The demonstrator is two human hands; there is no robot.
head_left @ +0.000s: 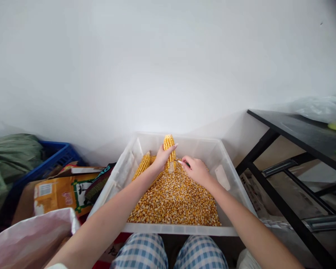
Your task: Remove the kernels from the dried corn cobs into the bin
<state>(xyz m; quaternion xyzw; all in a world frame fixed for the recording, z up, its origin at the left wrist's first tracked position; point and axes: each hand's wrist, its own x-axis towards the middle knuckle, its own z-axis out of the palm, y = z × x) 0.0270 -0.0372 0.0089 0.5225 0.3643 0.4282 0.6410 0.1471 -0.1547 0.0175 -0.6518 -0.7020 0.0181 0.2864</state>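
While I have the left hand wrapped around a thick yellow corn cob, its fingers curled firmly against the kernels, the cob stands nearly upright above the inside of a wide, translucent white plastic bin. Low on its near side I see a pale patch bare of kernels. On the right hand I have the thumb and fingers pinching a small, thin metal tool, which points left at the cob's lower edge; I cannot tell whether its tip touches. Below both hands, loose yellow and whitish corn kernels cover the bin's floor, and more whole yellow cobs lie at the bin's left side, near my left wrist. Farther left I get a blue plastic crate and an orange printed packet; to the right stands a black metal-framed table. Blue-and-white checked trouser legs show at the bin's near edge.
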